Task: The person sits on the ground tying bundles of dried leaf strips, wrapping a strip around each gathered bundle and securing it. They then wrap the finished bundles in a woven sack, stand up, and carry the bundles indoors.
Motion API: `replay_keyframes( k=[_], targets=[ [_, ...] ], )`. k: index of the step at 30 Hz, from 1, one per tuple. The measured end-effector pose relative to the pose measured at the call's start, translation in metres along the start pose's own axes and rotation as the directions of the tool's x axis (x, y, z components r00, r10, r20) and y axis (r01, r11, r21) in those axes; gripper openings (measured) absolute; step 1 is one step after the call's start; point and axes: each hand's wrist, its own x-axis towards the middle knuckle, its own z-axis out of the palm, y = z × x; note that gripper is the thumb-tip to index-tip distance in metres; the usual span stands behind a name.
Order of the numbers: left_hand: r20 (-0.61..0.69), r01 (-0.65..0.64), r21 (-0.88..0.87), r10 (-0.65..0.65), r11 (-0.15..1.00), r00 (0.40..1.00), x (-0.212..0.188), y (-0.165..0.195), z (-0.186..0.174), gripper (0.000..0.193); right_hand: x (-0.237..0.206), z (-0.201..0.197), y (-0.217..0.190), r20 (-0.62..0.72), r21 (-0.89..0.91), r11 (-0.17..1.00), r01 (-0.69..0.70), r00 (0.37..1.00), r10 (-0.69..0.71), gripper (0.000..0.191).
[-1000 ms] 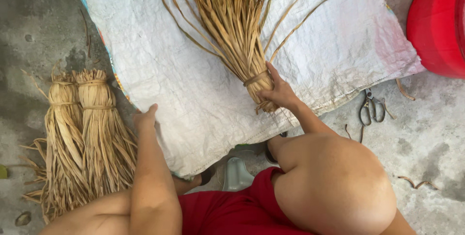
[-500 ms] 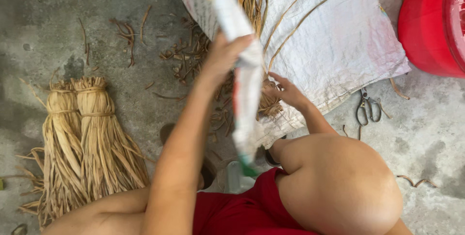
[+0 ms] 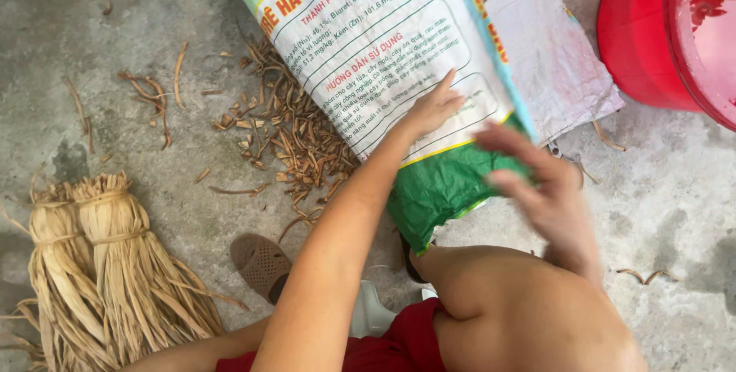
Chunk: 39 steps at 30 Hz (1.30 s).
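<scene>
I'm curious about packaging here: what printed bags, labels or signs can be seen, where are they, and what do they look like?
Sack: one woven plastic bag, folded over on the concrete floor ahead of the person; white printed panel with red and green lettering, blue and yellow edging, green bottom, plain white underside at right.
Left hand lies flat on it; right hand is blurred at its green end.
No other labels, signs or screens.

The right hand point(image 3: 537, 188) is motion-blurred, its grip unreadable. Beyond both hands, the folded sack point(image 3: 399, 42) covers whatever lies beneath and runs off the top edge. Right of the hands, the red tub point(image 3: 644, 42) is cropped.
</scene>
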Motion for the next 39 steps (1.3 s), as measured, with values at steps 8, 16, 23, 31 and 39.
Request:
replay_keyframes(
  k=[8,16,23,31,39],
  targets=[
    [-0.192,-0.070,0.495,0.189,0.866,0.963,-0.063,-0.023,-0.070,0.042,0.005,0.145,0.139,0.278,-0.532,0.842,-0.087,0.922,0.271,0.123],
    [0.289,-0.269,0.955,0.200,-0.124,0.936,-0.111,-0.021,-0.180,0.087,-0.046,0.135,0.190,0.204,-0.541,0.795,-0.273,0.875,0.439,0.115],
    [0.291,-0.261,0.937,0.106,-0.233,0.951,-0.059,-0.029,-0.151,0.069,0.025,0.168,0.124,0.118,-0.627,0.773,-0.096,0.969,0.215,0.134],
    [0.323,-0.349,0.923,-0.170,-0.161,0.931,-0.056,-0.012,-0.132,0.028,0.046,0.149,0.131,0.224,-0.575,0.767,-0.283,0.848,0.481,0.119],
    [0.172,-0.223,0.972,0.418,0.077,0.892,-0.133,-0.056,-0.138,0.058,0.132,0.040,0.192,-0.340,-0.417,0.905,-0.080,0.937,-0.074,0.079]
  ],
)
